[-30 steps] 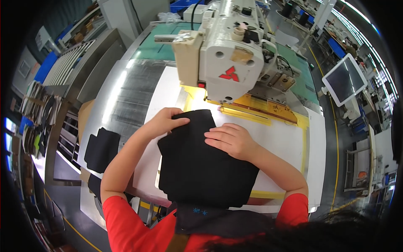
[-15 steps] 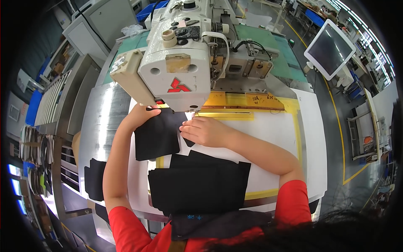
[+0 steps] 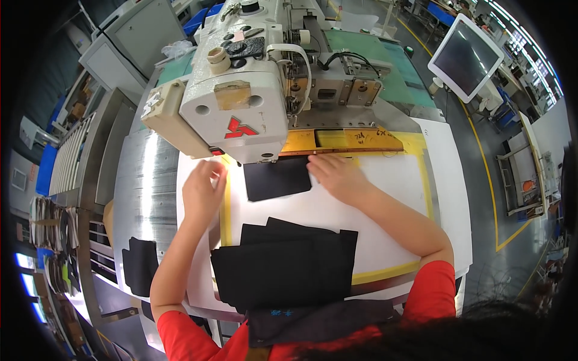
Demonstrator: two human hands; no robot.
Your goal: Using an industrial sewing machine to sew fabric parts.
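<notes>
A small black fabric piece (image 3: pixel 277 180) lies on the white work sheet, its far edge by the yellow clamp bar (image 3: pixel 355 140) of the sewing machine (image 3: pixel 235 102). My right hand (image 3: pixel 342 178) lies at its upper right corner, fingers stretched out and fingertips touching the edge. Left of the piece and apart from it, my left hand (image 3: pixel 203 188) is below the machine head's side, fingers loosely bent with nothing visible in them. Nearer to me lies a stack of larger black fabric pieces (image 3: pixel 283 268).
More black fabric pieces (image 3: pixel 139 266) lie on the metal table (image 3: pixel 141 192) at left. Yellow tape (image 3: pixel 385 274) borders the white sheet. A screen (image 3: pixel 466 57) stands at the far right, and a shelf rack (image 3: pixel 66 159) is at the left.
The black piece now lies farther right, against the clamp bar. My left hand has come off the fabric and nearer to me; my right hand has shifted right to the piece's edge.
</notes>
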